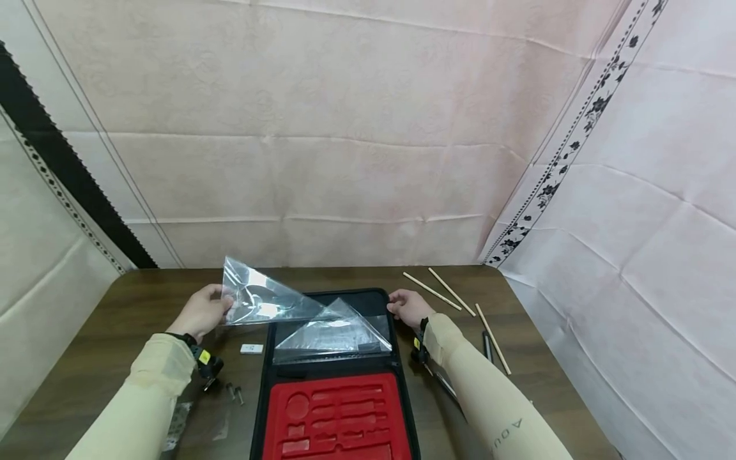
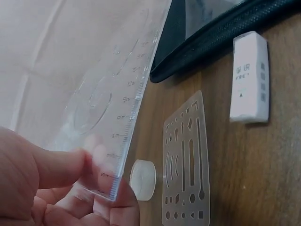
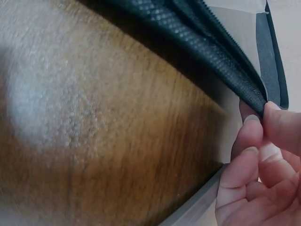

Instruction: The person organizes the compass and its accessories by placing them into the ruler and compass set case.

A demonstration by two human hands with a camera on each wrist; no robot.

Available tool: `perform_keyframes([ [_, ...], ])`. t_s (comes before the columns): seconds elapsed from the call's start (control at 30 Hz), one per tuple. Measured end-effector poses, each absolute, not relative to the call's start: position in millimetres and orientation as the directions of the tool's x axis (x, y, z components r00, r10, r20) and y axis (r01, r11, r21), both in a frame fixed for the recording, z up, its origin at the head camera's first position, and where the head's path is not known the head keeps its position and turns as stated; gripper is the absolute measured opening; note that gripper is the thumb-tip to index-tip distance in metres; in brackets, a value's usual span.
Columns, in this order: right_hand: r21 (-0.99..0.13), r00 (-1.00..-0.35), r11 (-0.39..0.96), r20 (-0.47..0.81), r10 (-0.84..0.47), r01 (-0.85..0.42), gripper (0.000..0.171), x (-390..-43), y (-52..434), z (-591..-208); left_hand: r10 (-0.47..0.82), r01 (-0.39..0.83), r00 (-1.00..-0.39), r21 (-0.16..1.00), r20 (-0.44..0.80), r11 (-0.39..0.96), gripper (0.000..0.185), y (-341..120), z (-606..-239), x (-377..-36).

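My left hand [image 1: 204, 311] pinches one corner of a clear set square [image 1: 264, 297] between thumb and fingers. Printed graduations along the set square's edge show in the left wrist view. A second clear triangle [image 1: 352, 329] lies over the upper half of a black zip case [image 1: 336, 366], overlapped by the held one in the head view. At the case's upper right edge, my right hand [image 1: 409, 308] grips the zipped border [image 3: 188, 61] between thumb and fingers. The case's lower half holds a red moulded tray [image 1: 339, 427] with shaped hollows.
Left of the case lie a white wrapped block [image 2: 250, 77], a stencil plate [image 2: 186, 160] and a small round whitish piece [image 2: 143, 180]. Two small metal pieces [image 1: 234, 391] sit nearby. Thin wooden sticks [image 1: 492, 338] and a dark slim tool [image 1: 487, 348] lie on the right.
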State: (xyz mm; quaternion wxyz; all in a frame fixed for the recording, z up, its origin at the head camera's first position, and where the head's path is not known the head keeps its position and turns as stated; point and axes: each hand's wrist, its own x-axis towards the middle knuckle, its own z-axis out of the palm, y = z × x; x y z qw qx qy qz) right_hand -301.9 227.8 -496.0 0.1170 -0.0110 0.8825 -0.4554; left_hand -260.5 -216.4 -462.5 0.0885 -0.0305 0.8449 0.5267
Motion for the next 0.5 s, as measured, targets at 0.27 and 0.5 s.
perform_keyframes([
  [0.27,-0.797,-0.968,0.593,-0.223,-0.111,0.116,0.018,-303.1,228.9,-499.4,-0.065,-0.125,-0.992,0.925,-0.109,0.358,0.047,-221.9,-459.6,-262.5],
  [0.5,-0.81,-0.97,0.576,-0.213,-0.115,0.109,0.017,-304.3,228.8,-500.3,-0.066,-0.15,-0.989,0.899,-0.135,0.41,0.05,-221.8,-456.3,-262.8],
])
